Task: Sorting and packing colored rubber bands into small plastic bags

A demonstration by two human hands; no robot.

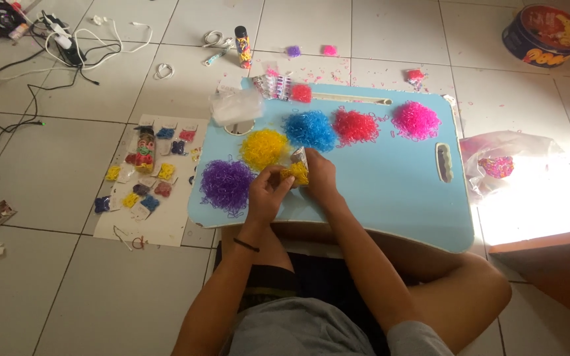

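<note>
The floor [47,283] is laid with pale grey-white square tiles divided by thin dark grout lines. A low light-blue lap table [390,191] with rounded corners serves as the surface at the middle. Black and white cables [47,59] trail across the tiles at the upper left. A round blue tin [543,34] sits at the upper right. Strong light falls in a bright patch [536,204] on the floor at the right, beside a reddish-brown edge [549,240]

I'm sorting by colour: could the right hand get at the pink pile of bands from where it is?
Probably yes: the pink pile lies uncovered on the blue lap table, with bare tabletop between it and the right hand, though that hand is busy with a small packet of yellow bands.
</note>
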